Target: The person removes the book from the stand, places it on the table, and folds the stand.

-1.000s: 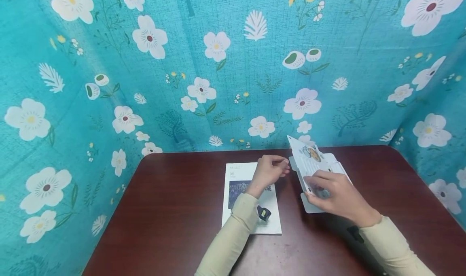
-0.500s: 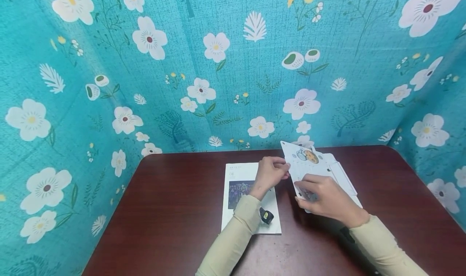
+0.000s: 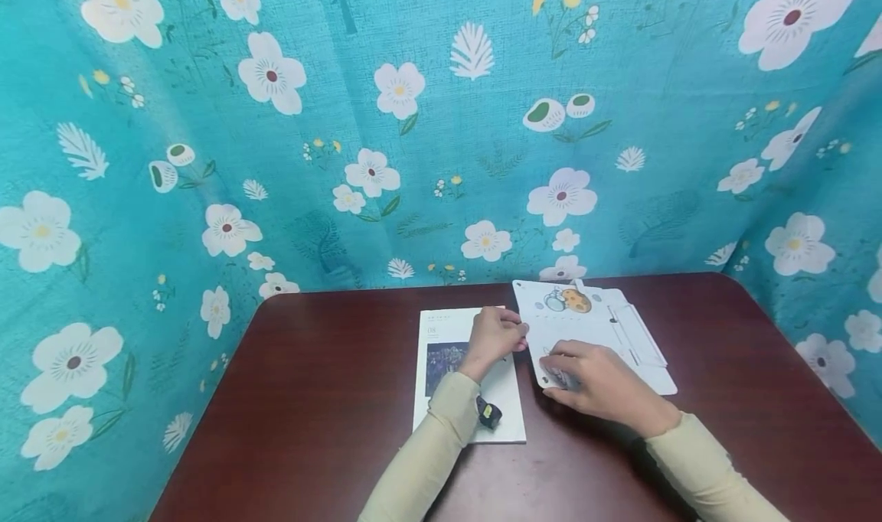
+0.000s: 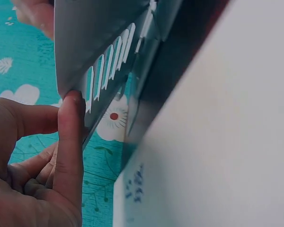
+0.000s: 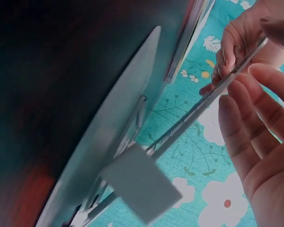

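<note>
A white folding book stand (image 3: 568, 327) with a cartoon print lies at the right of the table, its printed panel tilted up and leaning left over its flat base (image 5: 128, 101). My left hand (image 3: 494, 340) pinches the panel's left edge between thumb and finger, which the left wrist view shows beside a row of slots. At the panel's near left corner is my right hand (image 3: 599, 380), its thumb at the edge and its fingers spread along the printed face. In the right wrist view the panel (image 5: 189, 116) appears edge-on, with a small square tab (image 5: 142, 184) by the hinge.
A white book (image 3: 506, 422) with a dark picture on its cover lies left of the stand, under my left forearm. A dark wrist strap (image 3: 489, 413) shows at the left sleeve. Teal flowered cloth (image 3: 413, 162) hangs behind the brown table (image 3: 310, 430).
The stand's printed panel has swung left and down from a steeper tilt, and my right hand has moved left with it. My left hand has come onto the panel's edge.
</note>
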Demonstrator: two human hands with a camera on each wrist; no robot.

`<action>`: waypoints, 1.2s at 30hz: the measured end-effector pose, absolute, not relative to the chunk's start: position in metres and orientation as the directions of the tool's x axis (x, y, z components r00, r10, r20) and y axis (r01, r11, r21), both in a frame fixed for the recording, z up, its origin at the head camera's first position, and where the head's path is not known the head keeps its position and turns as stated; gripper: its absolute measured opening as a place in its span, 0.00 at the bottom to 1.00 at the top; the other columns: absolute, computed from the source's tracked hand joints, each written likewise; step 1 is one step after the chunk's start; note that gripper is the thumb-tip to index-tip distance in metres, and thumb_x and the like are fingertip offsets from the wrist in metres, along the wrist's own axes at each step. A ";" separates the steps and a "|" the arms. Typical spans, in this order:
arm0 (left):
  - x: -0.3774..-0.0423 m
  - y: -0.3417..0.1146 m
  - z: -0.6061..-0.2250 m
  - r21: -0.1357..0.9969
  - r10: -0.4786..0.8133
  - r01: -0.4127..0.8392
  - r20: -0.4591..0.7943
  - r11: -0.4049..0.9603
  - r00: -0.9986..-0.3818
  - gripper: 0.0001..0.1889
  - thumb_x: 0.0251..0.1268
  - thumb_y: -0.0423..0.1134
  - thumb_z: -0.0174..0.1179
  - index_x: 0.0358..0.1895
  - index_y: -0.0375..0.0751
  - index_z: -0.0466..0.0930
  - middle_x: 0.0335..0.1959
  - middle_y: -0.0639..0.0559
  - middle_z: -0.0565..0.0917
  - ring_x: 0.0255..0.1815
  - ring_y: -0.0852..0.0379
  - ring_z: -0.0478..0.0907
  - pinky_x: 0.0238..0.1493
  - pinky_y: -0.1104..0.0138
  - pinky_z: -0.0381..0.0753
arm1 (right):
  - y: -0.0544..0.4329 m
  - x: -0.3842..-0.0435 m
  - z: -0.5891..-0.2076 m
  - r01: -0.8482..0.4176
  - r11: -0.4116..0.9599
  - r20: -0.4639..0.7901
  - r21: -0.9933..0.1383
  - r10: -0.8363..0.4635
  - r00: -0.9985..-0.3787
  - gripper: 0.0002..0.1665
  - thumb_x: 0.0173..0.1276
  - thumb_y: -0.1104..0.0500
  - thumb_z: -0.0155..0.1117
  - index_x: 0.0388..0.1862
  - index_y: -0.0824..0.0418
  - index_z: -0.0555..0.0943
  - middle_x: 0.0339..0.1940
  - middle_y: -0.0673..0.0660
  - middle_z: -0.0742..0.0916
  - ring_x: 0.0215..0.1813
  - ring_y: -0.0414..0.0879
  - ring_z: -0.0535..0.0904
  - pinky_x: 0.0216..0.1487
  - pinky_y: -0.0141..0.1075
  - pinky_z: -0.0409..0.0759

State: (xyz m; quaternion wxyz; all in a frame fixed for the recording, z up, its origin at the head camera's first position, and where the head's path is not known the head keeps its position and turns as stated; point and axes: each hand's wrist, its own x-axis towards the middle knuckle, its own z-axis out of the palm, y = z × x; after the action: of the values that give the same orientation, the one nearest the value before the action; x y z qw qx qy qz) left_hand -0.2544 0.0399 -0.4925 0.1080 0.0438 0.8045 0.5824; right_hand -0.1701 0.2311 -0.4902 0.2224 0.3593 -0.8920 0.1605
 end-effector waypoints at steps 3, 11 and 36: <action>-0.254 0.037 -0.498 0.930 0.189 -0.057 -0.133 0.363 -0.973 0.12 0.68 0.33 0.66 0.49 0.30 0.87 0.27 0.47 0.91 0.21 0.65 0.84 0.25 0.73 0.85 | 0.235 -0.168 -0.494 -0.687 0.716 0.467 -0.123 -0.569 -0.677 0.19 0.51 0.49 0.86 0.41 0.52 0.91 0.39 0.44 0.88 0.39 0.36 0.84 0.42 0.36 0.87; -0.256 0.035 -0.501 0.898 0.209 -0.058 -0.164 0.436 -0.964 0.12 0.69 0.34 0.67 0.50 0.29 0.86 0.25 0.48 0.91 0.21 0.64 0.85 0.26 0.72 0.85 | 0.258 -0.161 -0.499 -0.606 0.786 0.372 -0.123 -0.529 -0.763 0.16 0.51 0.52 0.86 0.39 0.52 0.91 0.39 0.44 0.88 0.40 0.37 0.85 0.43 0.39 0.87; -0.260 0.029 -0.510 0.878 0.294 -0.070 -0.233 0.474 -0.927 0.14 0.63 0.32 0.71 0.50 0.30 0.84 0.26 0.46 0.91 0.22 0.61 0.87 0.31 0.70 0.88 | 0.306 -0.149 -0.494 -0.393 0.873 0.094 -0.290 -0.383 -0.919 0.19 0.50 0.61 0.85 0.43 0.57 0.91 0.43 0.50 0.92 0.44 0.44 0.85 0.48 0.46 0.87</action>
State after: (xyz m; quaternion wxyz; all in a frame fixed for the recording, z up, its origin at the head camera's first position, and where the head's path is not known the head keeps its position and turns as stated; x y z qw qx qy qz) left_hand -0.2601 0.0288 -0.5101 0.1793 0.0667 0.8396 0.5085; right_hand -0.1494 0.3060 -0.4944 0.0168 0.2005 -0.9675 0.1531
